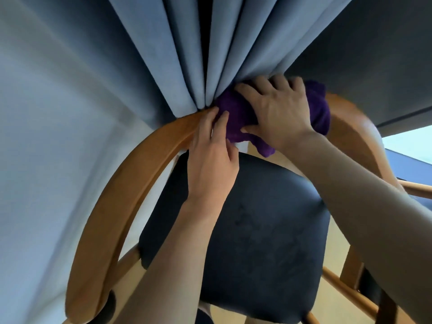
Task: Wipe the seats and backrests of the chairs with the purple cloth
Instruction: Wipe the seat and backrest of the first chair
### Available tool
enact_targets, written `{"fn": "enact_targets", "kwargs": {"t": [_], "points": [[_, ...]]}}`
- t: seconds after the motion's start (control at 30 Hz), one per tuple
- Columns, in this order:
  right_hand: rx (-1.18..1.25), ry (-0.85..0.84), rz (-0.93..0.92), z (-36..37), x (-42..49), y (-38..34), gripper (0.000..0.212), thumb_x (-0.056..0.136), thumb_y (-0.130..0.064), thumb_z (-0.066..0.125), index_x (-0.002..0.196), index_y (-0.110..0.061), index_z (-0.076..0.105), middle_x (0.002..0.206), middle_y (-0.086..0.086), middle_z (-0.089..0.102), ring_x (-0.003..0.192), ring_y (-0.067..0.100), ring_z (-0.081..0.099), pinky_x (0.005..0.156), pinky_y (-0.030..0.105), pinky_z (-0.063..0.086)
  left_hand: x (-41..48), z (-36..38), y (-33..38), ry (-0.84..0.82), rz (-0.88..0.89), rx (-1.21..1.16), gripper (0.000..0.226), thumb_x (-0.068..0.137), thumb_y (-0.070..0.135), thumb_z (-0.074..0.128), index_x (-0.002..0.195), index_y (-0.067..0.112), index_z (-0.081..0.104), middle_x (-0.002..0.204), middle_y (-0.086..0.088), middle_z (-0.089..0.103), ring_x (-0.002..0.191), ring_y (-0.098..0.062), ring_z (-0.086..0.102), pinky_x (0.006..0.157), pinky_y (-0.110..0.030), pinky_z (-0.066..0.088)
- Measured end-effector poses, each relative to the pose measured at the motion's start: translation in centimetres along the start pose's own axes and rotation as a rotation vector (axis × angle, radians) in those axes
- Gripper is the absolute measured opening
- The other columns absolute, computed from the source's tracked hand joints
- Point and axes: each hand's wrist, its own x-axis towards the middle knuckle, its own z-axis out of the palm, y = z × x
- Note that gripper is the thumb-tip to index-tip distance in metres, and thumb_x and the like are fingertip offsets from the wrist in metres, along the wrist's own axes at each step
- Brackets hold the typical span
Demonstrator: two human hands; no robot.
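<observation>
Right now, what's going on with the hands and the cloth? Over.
Right hand grips purple cloth on backrest. Left hand touches its edge, fingers straight. Curtain crowds backrest.

Purple cloth [235, 118], navy seat [257, 230], blue curtain [152, 54]

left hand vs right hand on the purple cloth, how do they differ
The right hand lies over the middle of the bunched purple cloth, fingers curled over its top and thumb below; the left hand only touches its left edge with nearly straight fingers. The right hand reaches farther, against the blue curtain; the left hand sits nearer. Both work at the top of the curved wooden backrest.
</observation>
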Motion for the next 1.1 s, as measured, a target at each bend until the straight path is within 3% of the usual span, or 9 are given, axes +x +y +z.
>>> {"fn": "enact_targets", "kwargs": {"t": [0.17, 0.27, 0.43, 0.5, 0.6, 0.7, 0.83, 0.93, 1.1], "points": [[0.096, -0.031, -0.133, 0.9, 1.3, -4.7, 0.084, 0.075, -0.054, 0.074, 0.145, -0.026, 0.039, 0.136, 0.001, 0.054, 0.12, 0.03, 0.049, 0.102, 0.044, 0.03, 0.3, -2.3, -2.3, 0.071, -0.027, 0.017, 0.049, 0.09, 0.001, 0.059, 0.138, 0.004, 0.052, 0.144, -0.01, 0.049, 0.133, -0.024, 0.048, 0.105, -0.044, 0.047], [0.21, -0.014, -0.165, 0.5, 1.1, -4.6, 0.087, 0.077, -0.055, 0.068, 0.151, -0.024, 0.034, 0.137, 0.002, 0.054, 0.123, 0.028, 0.049, 0.108, 0.039, 0.029, 1.6, -2.7, -2.4, 0.027, -0.011, 0.026, 0.055, 0.085, -0.001, 0.06, 0.139, 0.003, 0.051, 0.144, -0.011, 0.049, 0.134, -0.026, 0.047, 0.108, -0.043, 0.043], [0.131, 0.086, 0.031, -0.4, -1.5, -0.1, 0.095, 0.064, -0.048, 0.079, 0.146, -0.021, 0.04, 0.13, 0.01, 0.056, 0.123, 0.034, 0.05, 0.112, 0.046, 0.03, 4.8, -0.9, -0.4, -0.152, 0.165, 0.032, 0.062, 0.083, 0.0, 0.055, 0.145, 0.007, 0.045, 0.15, -0.009, 0.044, 0.144, -0.024, 0.035, 0.119, -0.04, 0.027], [0.081, 0.091, 0.101, -0.3, -2.4, 1.5, 0.089, 0.066, -0.045, 0.079, 0.142, -0.016, 0.042, 0.126, 0.012, 0.058, 0.117, 0.034, 0.053, 0.105, 0.043, 0.032, 6.4, 0.3, 0.2, -0.259, 0.257, 0.13, 0.071, 0.083, 0.014, 0.056, 0.151, 0.015, 0.036, 0.155, -0.003, 0.038, 0.147, -0.02, 0.028, 0.122, -0.038, 0.016], [0.055, 0.091, 0.132, 0.6, -2.1, 2.1, 0.077, 0.074, -0.037, 0.075, 0.139, -0.01, 0.045, 0.125, 0.011, 0.059, 0.116, 0.032, 0.052, 0.1, 0.039, 0.029, 7.9, 1.9, -0.3, -0.31, 0.277, 0.288, 0.089, 0.078, 0.047, 0.065, 0.155, 0.026, 0.024, 0.153, 0.005, 0.038, 0.14, -0.021, 0.034, 0.113, -0.04, 0.025], [0.055, 0.107, 0.172, 0.9, -1.9, 1.8, 0.077, 0.074, -0.035, 0.078, 0.139, -0.01, 0.045, 0.125, 0.012, 0.058, 0.115, 0.033, 0.052, 0.1, 0.039, 0.028, 7.5, 2.4, -1.2, -0.229, 0.274, 0.419, 0.086, 0.081, 0.045, 0.073, 0.152, 0.024, 0.03, 0.145, 0.002, 0.047, 0.131, -0.023, 0.044, 0.106, -0.038, 0.033], [0.052, 0.107, 0.163, 0.9, -2.2, 1.8, 0.084, 0.069, -0.045, 0.082, 0.137, -0.012, 0.046, 0.124, 0.013, 0.058, 0.113, 0.034, 0.051, 0.097, 0.042, 0.029, 6.6, 1.4, -2.7, -0.147, 0.205, 0.525, 0.066, 0.083, 0.039, 0.073, 0.14, 0.018, 0.045, 0.132, -0.002, 0.056, 0.119, -0.025, 0.052, 0.098, -0.038, 0.037], [0.059, 0.147, 0.156, 0.8, -2.3, 1.7, 0.075, 0.073, -0.062, 0.072, 0.126, -0.013, 0.052, 0.118, 0.015, 0.059, 0.11, 0.035, 0.052, 0.099, 0.045, 0.032, 5.4, -0.3, -4.5, -0.119, 0.146, 0.57, 0.06, 0.085, 0.037, 0.072, 0.136, 0.015, 0.049, 0.125, -0.005, 0.059, 0.113, -0.027, 0.055, 0.095, -0.04, 0.039], [0.065, 0.078, 0.206, 0.1, -2.3, 1.1, 0.086, 0.077, -0.08, 0.052, 0.123, -0.007, 0.051, 0.121, 0.021, 0.056, 0.113, 0.038, 0.049, 0.102, 0.048, 0.03, 3.2, -2.6, -6.5, -0.107, 0.083, 0.611, 0.066, 0.086, 0.04, 0.069, 0.141, 0.013, 0.045, 0.132, -0.007, 0.056, 0.121, -0.028, 0.052, 0.102, -0.042, 0.037]]}}
